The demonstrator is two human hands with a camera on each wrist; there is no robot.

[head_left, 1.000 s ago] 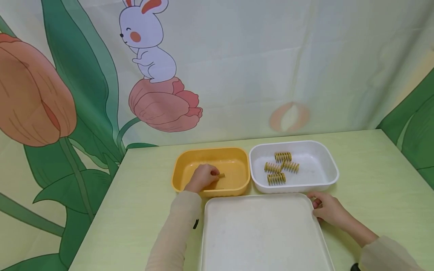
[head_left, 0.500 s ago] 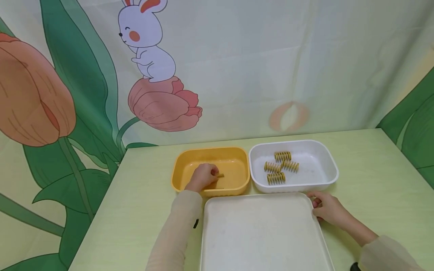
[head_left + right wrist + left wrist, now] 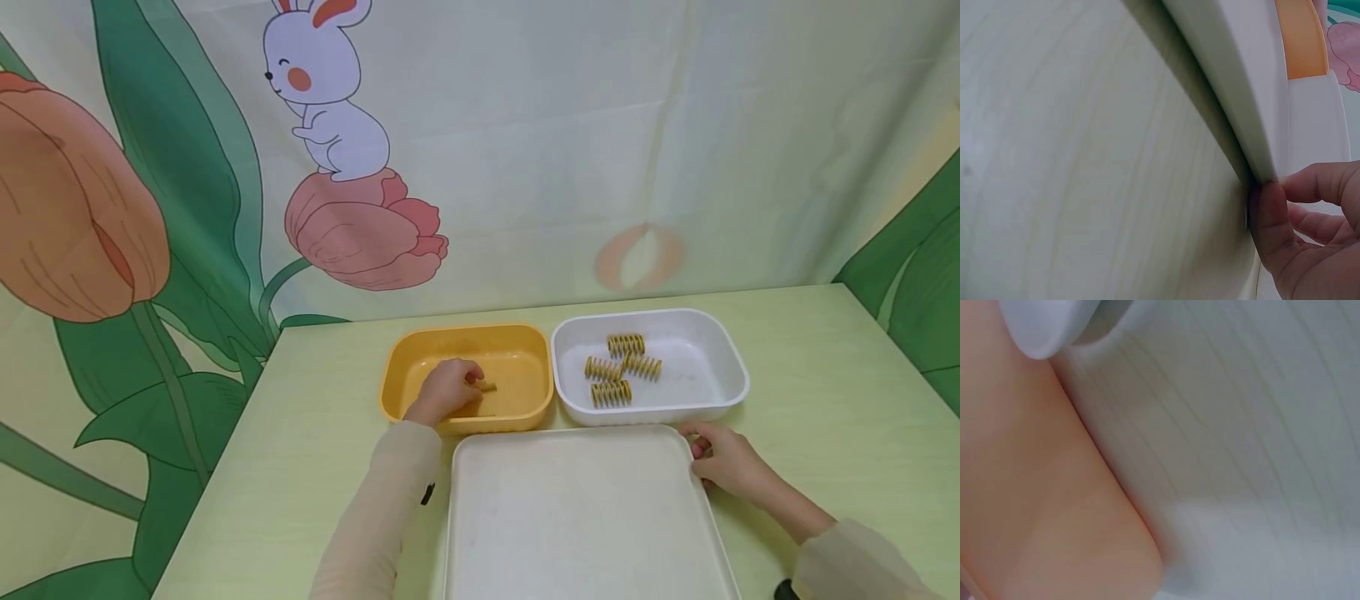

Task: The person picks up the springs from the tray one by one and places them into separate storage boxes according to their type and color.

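Observation:
My left hand (image 3: 448, 387) reaches into the orange plastic dish (image 3: 525, 358), fingers curled and pinching a small brass-coloured spring (image 3: 489, 387). Only one end of that spring shows past the fingertips. The left wrist view has just bare skin and the table surface, with no spring. At the far right corner of the large white tray (image 3: 585, 517), my right hand (image 3: 723, 462) grips the edge. Close up in the right wrist view, the thumb (image 3: 1270, 209) presses the tray's outer side and the index finger bends at the rim.
Touching the orange dish on its right is a white dish (image 3: 701, 375) holding several brass-coloured springs (image 3: 611, 394). Both dishes stand just behind the large tray on a pale green table (image 3: 277, 467). A printed cloth (image 3: 525, 150) hangs behind the table.
The left hand has shifted very slightly within the orange dish, its sleeve a little to the left. The right hand and the trays stay put.

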